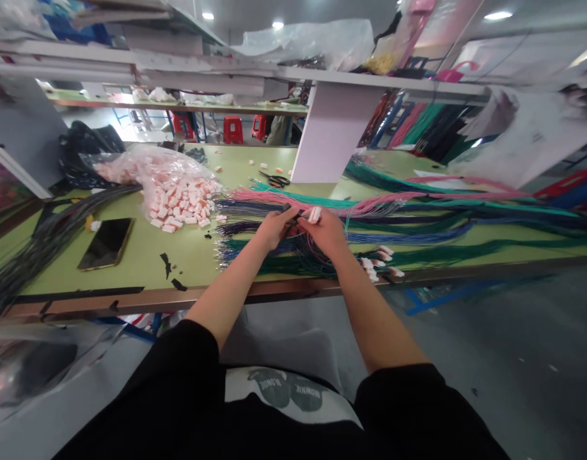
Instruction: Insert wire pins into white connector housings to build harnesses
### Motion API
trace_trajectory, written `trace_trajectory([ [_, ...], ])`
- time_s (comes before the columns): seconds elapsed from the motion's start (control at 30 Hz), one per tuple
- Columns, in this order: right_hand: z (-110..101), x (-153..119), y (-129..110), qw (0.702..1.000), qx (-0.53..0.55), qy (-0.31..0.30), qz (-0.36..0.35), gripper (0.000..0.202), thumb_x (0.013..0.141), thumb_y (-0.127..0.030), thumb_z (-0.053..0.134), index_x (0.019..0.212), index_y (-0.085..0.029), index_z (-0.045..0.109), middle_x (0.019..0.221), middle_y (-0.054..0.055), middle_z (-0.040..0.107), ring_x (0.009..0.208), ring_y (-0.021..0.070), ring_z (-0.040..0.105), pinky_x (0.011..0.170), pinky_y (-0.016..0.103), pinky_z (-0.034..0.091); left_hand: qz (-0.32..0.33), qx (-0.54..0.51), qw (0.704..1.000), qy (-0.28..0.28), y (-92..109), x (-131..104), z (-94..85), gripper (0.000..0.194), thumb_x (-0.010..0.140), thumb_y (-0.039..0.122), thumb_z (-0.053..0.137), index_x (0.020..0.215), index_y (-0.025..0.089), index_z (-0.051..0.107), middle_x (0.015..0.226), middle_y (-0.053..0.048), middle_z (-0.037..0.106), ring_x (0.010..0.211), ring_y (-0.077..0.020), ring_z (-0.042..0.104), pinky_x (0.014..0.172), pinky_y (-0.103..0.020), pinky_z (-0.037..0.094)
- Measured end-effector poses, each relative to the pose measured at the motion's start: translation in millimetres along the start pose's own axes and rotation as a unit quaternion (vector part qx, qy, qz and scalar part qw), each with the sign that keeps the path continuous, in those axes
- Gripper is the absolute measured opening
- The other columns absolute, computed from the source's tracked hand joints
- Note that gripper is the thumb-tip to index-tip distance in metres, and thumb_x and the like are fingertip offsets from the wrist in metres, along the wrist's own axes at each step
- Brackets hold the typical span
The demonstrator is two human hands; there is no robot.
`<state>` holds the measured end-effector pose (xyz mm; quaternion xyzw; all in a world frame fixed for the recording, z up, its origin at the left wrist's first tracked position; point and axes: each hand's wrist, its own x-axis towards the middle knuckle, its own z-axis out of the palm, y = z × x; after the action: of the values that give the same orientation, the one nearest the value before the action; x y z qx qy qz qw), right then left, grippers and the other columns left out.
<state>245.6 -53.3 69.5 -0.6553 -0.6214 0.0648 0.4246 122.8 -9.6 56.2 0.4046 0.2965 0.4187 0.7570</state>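
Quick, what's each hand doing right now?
Left hand: closed on a dark piece, too blurred to identify.
Right hand: closed on a white-and-orange piece.

I am looking at a workshop. Long bunches of colored wires are lying across a green table, and a big pile of little white and orange plastic pieces is sitting by them. I am seeing scissors, shelves full of bags, and another long table with red stools behind.
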Motion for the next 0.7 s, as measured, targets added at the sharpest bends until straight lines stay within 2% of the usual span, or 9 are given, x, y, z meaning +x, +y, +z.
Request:
trace_trajectory([
  [0.1,-1.5,3.0,-0.9,1.000,-0.030,-0.009,-0.006,0.014,0.066,-0.031,0.064,0.071,-0.018,0.059,0.073,0.004,0.067,0.070,0.0200,0.061,0.069,0.033,0.046,-0.096,0.011,0.988,-0.119,4.7,9.6,0.3,0.037,0.082,0.047,0.059,0.068,0.013,0.055,0.054,0.000,0.052,0.047,-0.0088,0.050,0.046,-0.021,0.038],
  [0.17,1.3,4.6,3.2,1.000,-0.004,-0.005,0.011,0.016,0.067,-0.033,0.063,0.067,-0.019,0.056,0.068,0.003,0.065,0.066,0.0191,0.059,0.066,0.033,0.045,-0.099,0.021,0.985,-0.139,-0.5,13.3,0.9,0.041,0.082,0.052,0.058,0.066,0.014,0.054,0.054,0.000,0.051,0.047,-0.0084,0.048,0.045,-0.020,0.036],
  [0.3,5.6,8.0,17.5,0.992,0.089,0.057,0.072,0.022,0.069,-0.040,0.058,0.065,-0.019,0.054,0.062,0.001,0.061,0.061,0.0171,0.055,0.061,0.031,0.044,0.122,0.088,0.986,-0.075,-25.8,5.0,-2.8,0.043,0.064,0.050,0.076,0.081,0.015,0.058,0.075,-0.002,0.058,0.072,-0.0140,0.057,0.068,-0.027,0.047],
  [0.37,2.5,9.0,22.6,0.992,0.083,0.057,0.081,0.025,0.065,-0.042,0.061,0.063,-0.018,0.055,0.062,0.001,0.060,0.062,0.0173,0.054,0.061,0.031,0.044,0.238,0.196,0.947,-0.088,-35.2,-3.3,-8.0,0.060,0.048,0.045,0.086,0.094,0.017,0.059,0.099,-0.007,0.058,0.102,-0.0224,0.054,0.089,-0.035,0.045],
  [0.43,-3.1,8.7,24.2,0.995,0.068,0.024,0.066,0.026,0.062,-0.043,0.064,0.063,-0.017,0.057,0.062,0.001,0.060,0.063,0.0175,0.054,0.063,0.031,0.043,0.279,0.297,0.905,-0.126,-37.6,-8.5,-12.5,0.058,0.048,0.042,0.086,0.094,0.017,0.060,0.106,-0.009,0.054,0.112,-0.0253,0.048,0.096,-0.037,0.042],
  [0.5,-8.3,7.0,22.4,0.997,0.065,-0.002,0.049,0.027,0.061,-0.043,0.066,0.065,-0.017,0.060,0.064,0.001,0.061,0.064,0.0173,0.054,0.064,0.031,0.043,0.281,0.343,0.891,-0.097,-33.9,-8.7,-13.1,0.035,0.063,0.038,0.078,0.084,0.017,0.059,0.094,-0.006,0.055,0.099,-0.0213,0.052,0.090,-0.035,0.044],
  [0.57,-10.3,4.3,18.2,0.997,0.058,0.001,0.046,0.030,0.062,-0.045,0.065,0.066,-0.016,0.060,0.064,0.001,0.060,0.064,0.0173,0.054,0.064,0.032,0.042,0.274,0.349,0.896,-0.013,-27.6,-5.5,-9.3,0.018,0.072,0.027,0.070,0.075,0.017,0.055,0.079,-0.001,0.052,0.079,-0.0154,0.052,0.079,-0.030,0.045],
  [0.63,-8.8,1.0,14.0,0.998,0.043,0.017,0.047,0.032,0.064,-0.047,0.065,0.066,-0.015,0.060,0.064,0.002,0.059,0.065,0.0179,0.053,0.064,0.032,0.042,0.263,0.353,0.897,0.042,-21.5,-2.7,-3.2,0.018,0.069,0.017,0.069,0.068,0.017,0.051,0.068,0.003,0.049,0.066,-0.0121,0.048,0.069,-0.026,0.043],
  [0.7,-5.4,-2.3,11.8,0.999,0.043,0.011,0.032,0.034,0.067,-0.049,0.062,0.071,-0.016,0.062,0.069,0.003,0.060,0.068,0.0187,0.054,0.067,0.033,0.043,0.250,0.345,0.904,0.047,-16.9,-3.3,2.3,0.018,0.068,0.011,0.067,0.062,0.017,0.051,0.062,0.004,0.048,0.059,-0.0103,0.046,0.063,-0.024,0.040],
])
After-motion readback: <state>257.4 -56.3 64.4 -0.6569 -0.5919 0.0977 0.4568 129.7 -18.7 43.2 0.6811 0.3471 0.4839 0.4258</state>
